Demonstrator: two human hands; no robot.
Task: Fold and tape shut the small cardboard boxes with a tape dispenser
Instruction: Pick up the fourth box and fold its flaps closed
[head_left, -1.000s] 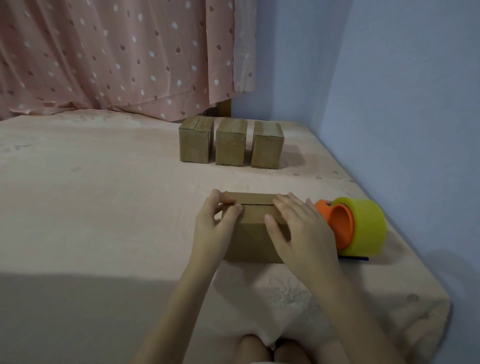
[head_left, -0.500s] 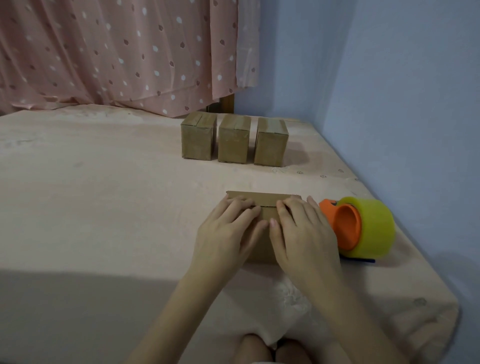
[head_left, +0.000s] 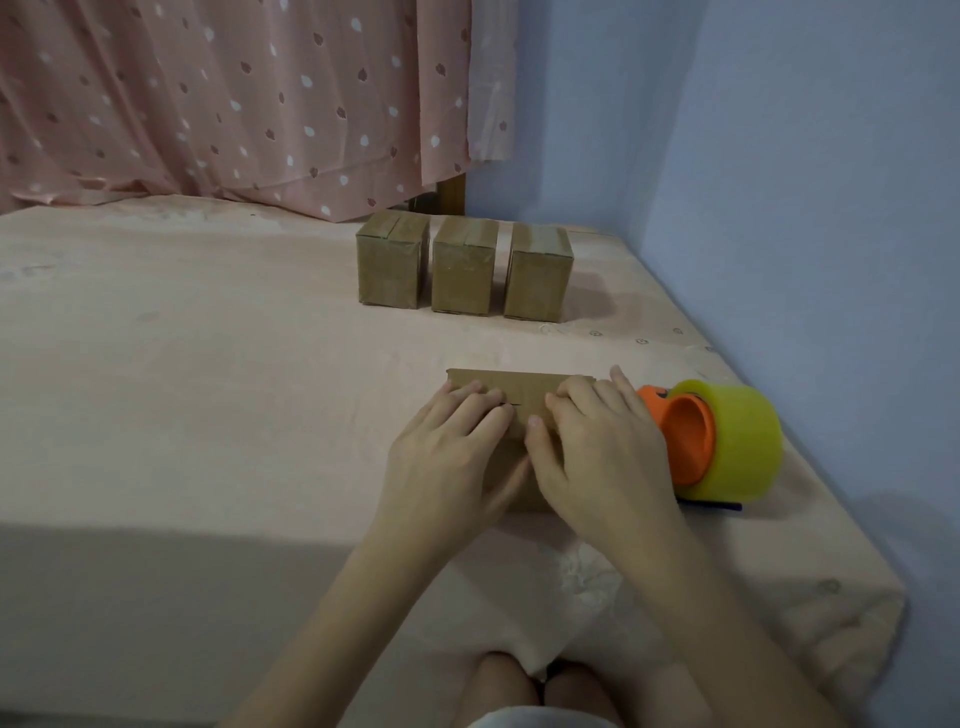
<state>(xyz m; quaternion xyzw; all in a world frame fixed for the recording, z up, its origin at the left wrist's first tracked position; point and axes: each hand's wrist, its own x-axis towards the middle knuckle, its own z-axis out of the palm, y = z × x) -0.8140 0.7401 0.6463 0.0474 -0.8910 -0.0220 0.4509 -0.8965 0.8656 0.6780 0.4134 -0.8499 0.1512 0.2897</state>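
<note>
Here, at the bottom centre of the frame, two knees (head_left: 540, 686) show. Just above, lower centre: left hand (head_left: 452, 457) and right hand (head_left: 597, 457) lie side by side, fingers straight, pressing flat on the top flaps of a cardboard box (head_left: 519, 387); neither hand grasps anything. The box sits on a pink sheet (head_left: 208, 415). Just right of the right hand: tape dispenser (head_left: 722, 441), orange core, yellow-green roll. Further up, centre: three closed boxes (head_left: 462, 273) in a row, small gaps between. Upper left: dotted pink curtain (head_left: 234, 93).
</note>
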